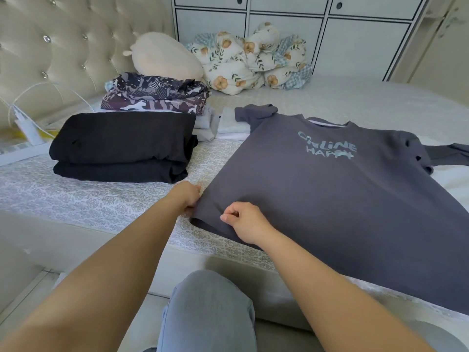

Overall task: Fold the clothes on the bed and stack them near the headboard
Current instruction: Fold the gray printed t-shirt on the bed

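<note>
Two hands work at the near corner of a grey shirt [342,199] in the head view, the only view. The shirt lies spread flat, front up, across the right half of the bed [88,199], its pale lettering showing near the collar and its hem reaching the near edge of the mattress. The left hand [186,195] sits at the shirt's lower left corner, its fingers tucked at the side edge of the cloth — the grip there is hidden, so it cannot be told whether the hand pinches the fabric or only touches it. The right hand [245,222] rests on top of the shirt just beside the left, fingers curled, thumb and forefinger pinching a small fold of the fabric.

To the left, well apart from the shirt, a black stack [121,146] of folded clothes lies on the bed near the headboard [50,47]. Behind it sits a patterned stack [154,95] — dark prints over pale folded pieces. Further back are a cream pillow [162,55] and a bundled floral quilt [253,59], against white cabinets [355,34]. The person's knee [210,308], in light grey cloth, shows at the bottom.
</note>
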